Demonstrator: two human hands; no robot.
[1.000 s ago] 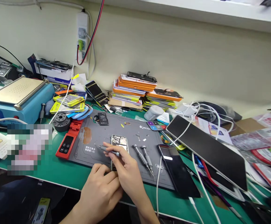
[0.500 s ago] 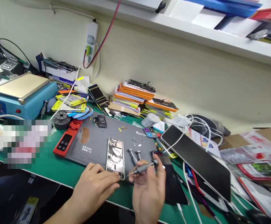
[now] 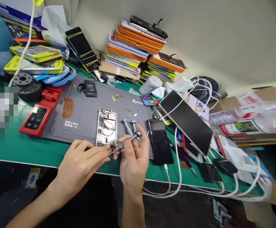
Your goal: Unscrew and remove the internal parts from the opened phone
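Note:
An opened phone point(image 3: 107, 126) lies on a grey work mat point(image 3: 92, 110), its inner parts and a round coil showing. At its lower end, the bent fingers of my left hand point(image 3: 82, 166) are closed against the edge. My right hand point(image 3: 134, 158) grips a grey precision screwdriver point(image 3: 127, 142) between thumb and fingers. The screwdriver is tilted, its thin tip pointing down and left toward my left fingertips and the phone's bottom edge. Whether the tip touches anything is hidden. Two more screwdrivers point(image 3: 128, 127) lie just right of the phone.
Near the mat's top sits a black battery point(image 3: 90, 88). A red device with buttons point(image 3: 34, 118) lines the mat's left side. To the right are a dark phone point(image 3: 160, 141), a large tablet point(image 3: 186, 122) and white cables point(image 3: 179, 158). Stacked boxes point(image 3: 133, 41) stand behind.
The view has moved closer and down. My right hand has brought the screwdriver tip nearer to my left fingers at the phone's lower end. The dark phone on the right is now uncovered.

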